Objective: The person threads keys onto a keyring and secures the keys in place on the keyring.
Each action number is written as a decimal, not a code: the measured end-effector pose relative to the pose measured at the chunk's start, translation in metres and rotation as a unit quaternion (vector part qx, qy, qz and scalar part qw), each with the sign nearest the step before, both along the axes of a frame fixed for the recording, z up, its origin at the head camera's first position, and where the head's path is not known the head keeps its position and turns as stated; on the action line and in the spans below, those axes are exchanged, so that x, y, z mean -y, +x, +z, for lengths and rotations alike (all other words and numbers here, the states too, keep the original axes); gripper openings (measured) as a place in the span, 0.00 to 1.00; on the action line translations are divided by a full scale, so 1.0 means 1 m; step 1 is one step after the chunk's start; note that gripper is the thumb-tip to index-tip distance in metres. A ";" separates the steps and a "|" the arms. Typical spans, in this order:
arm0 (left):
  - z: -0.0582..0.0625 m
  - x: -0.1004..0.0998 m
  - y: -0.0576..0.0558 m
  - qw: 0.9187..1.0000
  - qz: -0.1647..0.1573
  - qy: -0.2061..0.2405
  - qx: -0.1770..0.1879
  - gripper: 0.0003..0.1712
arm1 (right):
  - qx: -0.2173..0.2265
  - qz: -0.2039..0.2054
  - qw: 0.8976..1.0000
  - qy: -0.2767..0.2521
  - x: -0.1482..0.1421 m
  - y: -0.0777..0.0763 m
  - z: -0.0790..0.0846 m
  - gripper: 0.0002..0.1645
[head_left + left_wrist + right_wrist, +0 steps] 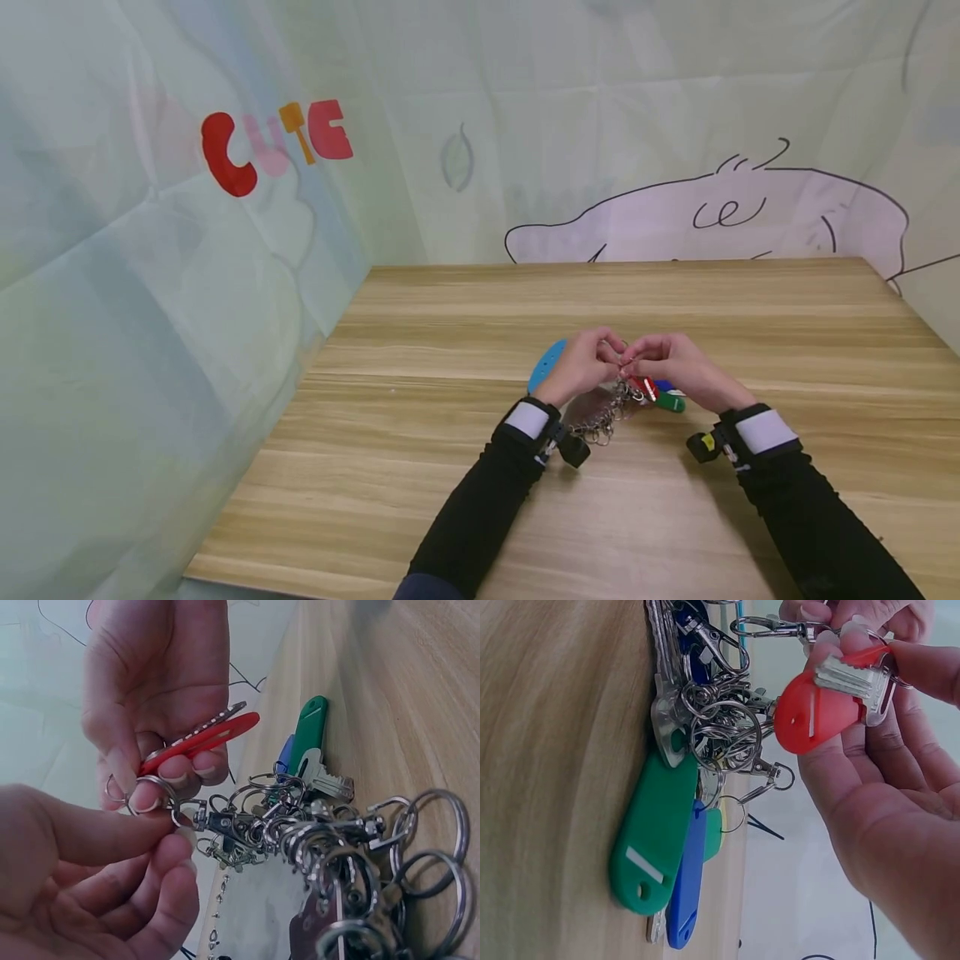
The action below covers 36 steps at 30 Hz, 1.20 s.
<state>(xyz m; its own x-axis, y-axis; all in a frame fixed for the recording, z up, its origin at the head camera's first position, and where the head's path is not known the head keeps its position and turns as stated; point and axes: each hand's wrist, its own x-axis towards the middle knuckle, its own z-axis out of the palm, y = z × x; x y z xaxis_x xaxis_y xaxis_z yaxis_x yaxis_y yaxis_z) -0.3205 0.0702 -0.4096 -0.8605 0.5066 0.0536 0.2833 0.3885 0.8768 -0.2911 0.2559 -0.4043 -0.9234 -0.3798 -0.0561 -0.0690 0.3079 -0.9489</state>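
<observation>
In the head view, my left hand (581, 364) and right hand (686, 371) meet above the table. The left thumb and fingers pinch a split key ring (159, 782) beside a metal swivel clasp (201, 815). My right hand grips the same ring from the other side. A red key tag (810, 712) and a silver key (859, 681) hang from it against the right fingers. Below the hands lies a tangled bunch of metal rings and clasps (300, 832). Attached there are a green key tag (656, 832), a blue key tag (686, 877) and another key (671, 724).
A blue oval object (547, 364) lies behind the left hand, partly hidden by it. The wood-grain table (420, 400) is bordered by a printed cloth backdrop (465, 100) at the left and back.
</observation>
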 end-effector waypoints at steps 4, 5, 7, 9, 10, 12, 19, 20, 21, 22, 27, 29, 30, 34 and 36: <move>0.001 0.000 0.000 1.000 -0.003 -0.009 0.002 0.15 | -0.002 0.001 1.000 0.004 -0.001 0.000 0.000 0.16; 0.002 0.000 0.000 1.000 -0.005 -0.016 -0.005 0.15 | -0.001 0.001 1.000 0.005 -0.001 0.000 0.000 0.15; 0.002 0.000 -0.001 0.999 -0.008 -0.030 -0.024 0.13 | 0.000 -0.001 1.000 0.008 -0.001 -0.001 -0.001 0.15; 0.002 -0.001 -0.001 0.999 -0.010 -0.033 -0.040 0.12 | 0.002 -0.003 1.000 0.010 -0.001 -0.001 -0.001 0.15; 0.002 -0.001 -0.001 0.999 -0.009 -0.031 -0.043 0.11 | 0.004 -0.006 1.000 0.010 -0.001 -0.001 -0.001 0.14; 0.001 -0.001 -0.001 0.999 -0.007 -0.020 -0.042 0.10 | 0.008 -0.010 1.000 0.012 -0.001 -0.001 -0.001 0.14; 0.001 0.000 0.000 0.999 0.003 0.001 -0.035 0.09 | 0.007 -0.008 1.000 0.013 -0.001 0.000 0.001 0.16; 0.001 0.000 0.000 0.999 0.003 0.004 -0.032 0.09 | 0.006 -0.008 1.000 0.012 -0.001 0.000 0.001 0.16; 0.001 0.000 0.000 1.000 0.002 0.007 -0.028 0.10 | 0.006 -0.008 1.000 0.011 0.000 0.000 0.001 0.16; 0.001 0.001 0.000 1.000 0.001 0.007 -0.027 0.10 | 0.005 -0.007 1.000 0.009 0.000 0.000 0.001 0.16; 0.003 0.001 -0.001 0.999 -0.012 -0.012 -0.034 0.11 | 0.000 -0.006 1.000 0.009 0.001 -0.002 0.000 0.14; 0.003 0.001 -0.001 0.999 -0.019 -0.023 -0.045 0.10 | 0.002 -0.007 1.000 0.008 0.001 -0.002 -0.001 0.14; 0.003 0.001 -0.001 0.998 -0.022 -0.028 -0.051 0.10 | 0.005 -0.008 1.000 0.006 0.001 -0.002 -0.001 0.14; 0.002 0.001 -0.001 0.998 -0.023 -0.022 -0.052 0.09 | 0.014 -0.010 1.000 0.004 0.001 -0.002 -0.001 0.16; 0.001 0.001 -0.001 0.999 -0.020 -0.016 -0.047 0.10 | 0.015 -0.009 1.000 0.004 0.001 -0.001 -0.001 0.16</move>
